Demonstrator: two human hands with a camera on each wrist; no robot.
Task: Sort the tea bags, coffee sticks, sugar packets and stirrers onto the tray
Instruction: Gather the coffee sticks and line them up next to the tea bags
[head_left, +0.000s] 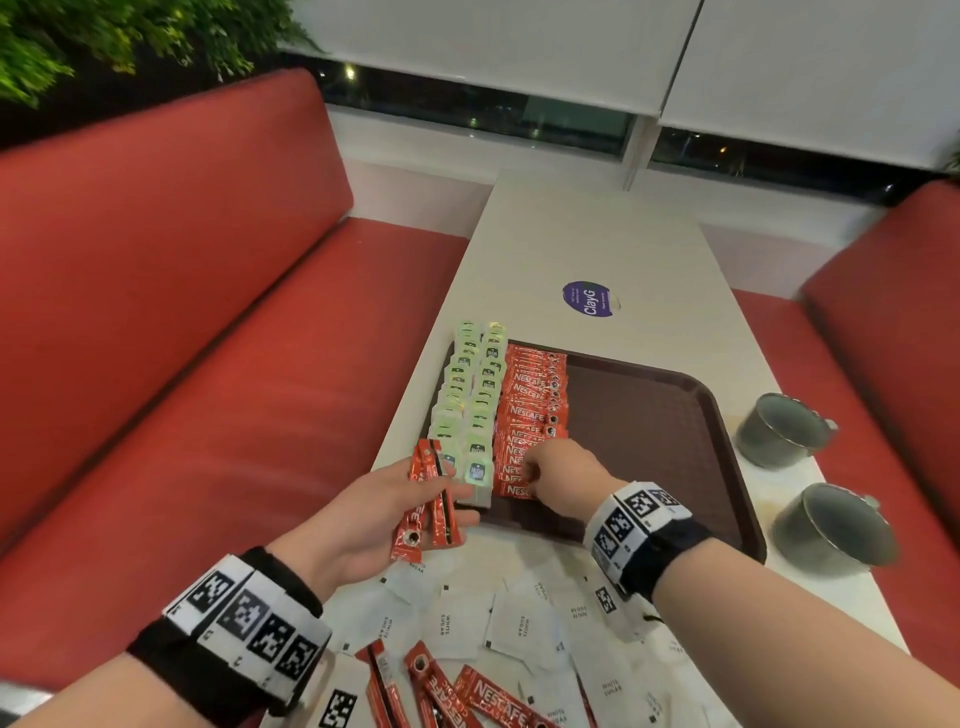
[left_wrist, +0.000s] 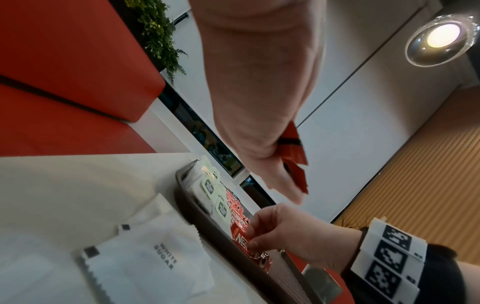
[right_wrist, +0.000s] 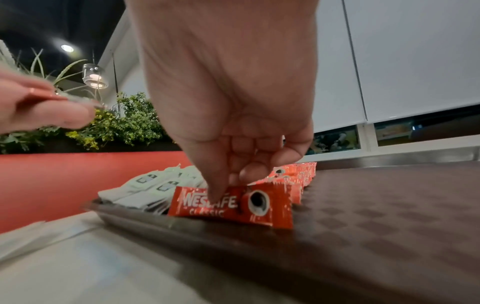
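A brown tray (head_left: 649, 415) holds two columns of green tea bags (head_left: 470, 400) on its left and a column of red coffee sticks (head_left: 530, 410) beside them. My right hand (head_left: 535, 475) is at the near end of that column, where thumb and fingers pinch one coffee stick (right_wrist: 233, 205) that lies by the tray's near rim. My left hand (head_left: 415, 499), palm up just left of the tray, grips a few more coffee sticks (head_left: 431, 499). White sugar packets (head_left: 519, 623) and loose coffee sticks (head_left: 467, 696) lie on the table in front of the tray.
Two metal cups (head_left: 779, 431) (head_left: 831, 530) stand right of the tray near the table edge. The tray's right half (right_wrist: 389, 216) is bare. A purple round sticker (head_left: 589, 299) lies beyond the tray. Red benches (head_left: 208, 338) flank the narrow table.
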